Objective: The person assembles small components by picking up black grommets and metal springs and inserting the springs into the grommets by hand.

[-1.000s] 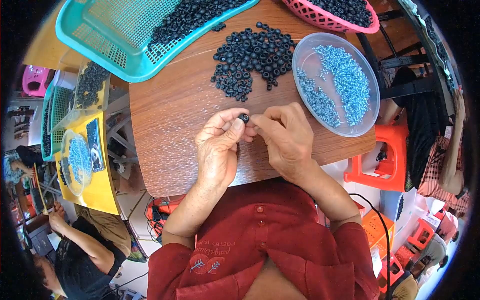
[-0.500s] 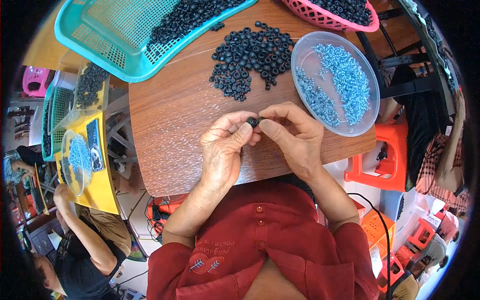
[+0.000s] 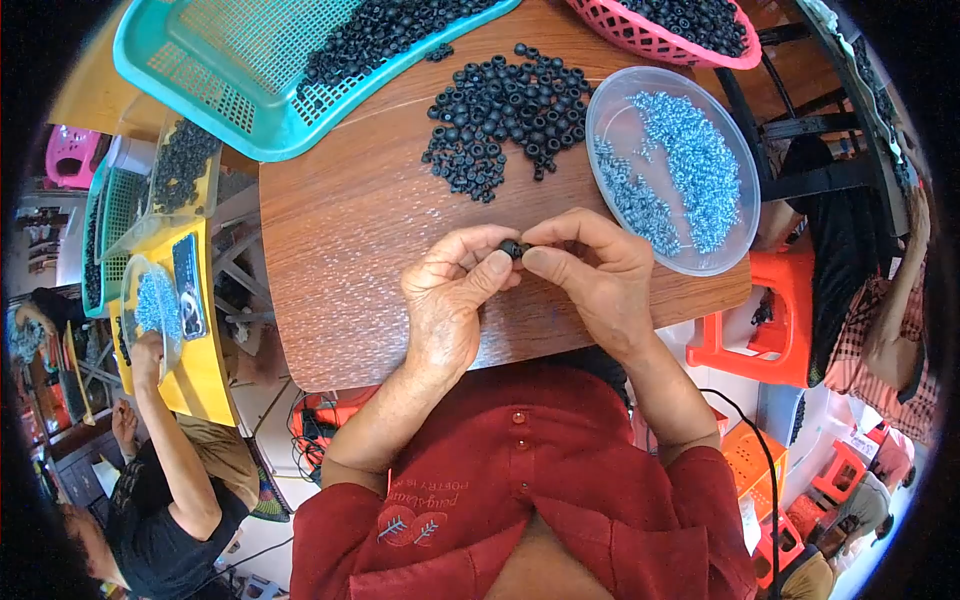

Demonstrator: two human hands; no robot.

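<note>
Two-handed pinch on a single black part above the table edge

The left hand (image 3: 445, 300) and the right hand (image 3: 605, 290) meet over the near part of the wooden table (image 3: 340, 290), fingertips almost together. Between them sits a small, rounded black ring-shaped part (image 3: 514, 250), raised off the wood. The left thumb and forefinger clasp its left side; the right thumb and forefinger nip its right end. Both grips are narrow, with only the part's thickness between the tips. Whether a second, smaller piece is caught in the right fingertips cannot be told, since the thumbs cover too much.

The step in hand looks like close fingertip work on this one part, the left hand steadying it and the right working at its end. What the next move calls for, I judge, is a firm left pinch and small, straight pressure from the right, with both ends kept in line.

Beyond the hands lies a heap of loose black parts (image 3: 510, 105), well apart from the grip. To its right, a round clear plastic tray (image 3: 620, 108) holds translucent blue pieces (image 3: 695, 180). A teal basket (image 3: 220, 60) and a pink basket (image 3: 655, 45) stand at the far side, both holding more black parts.
</note>
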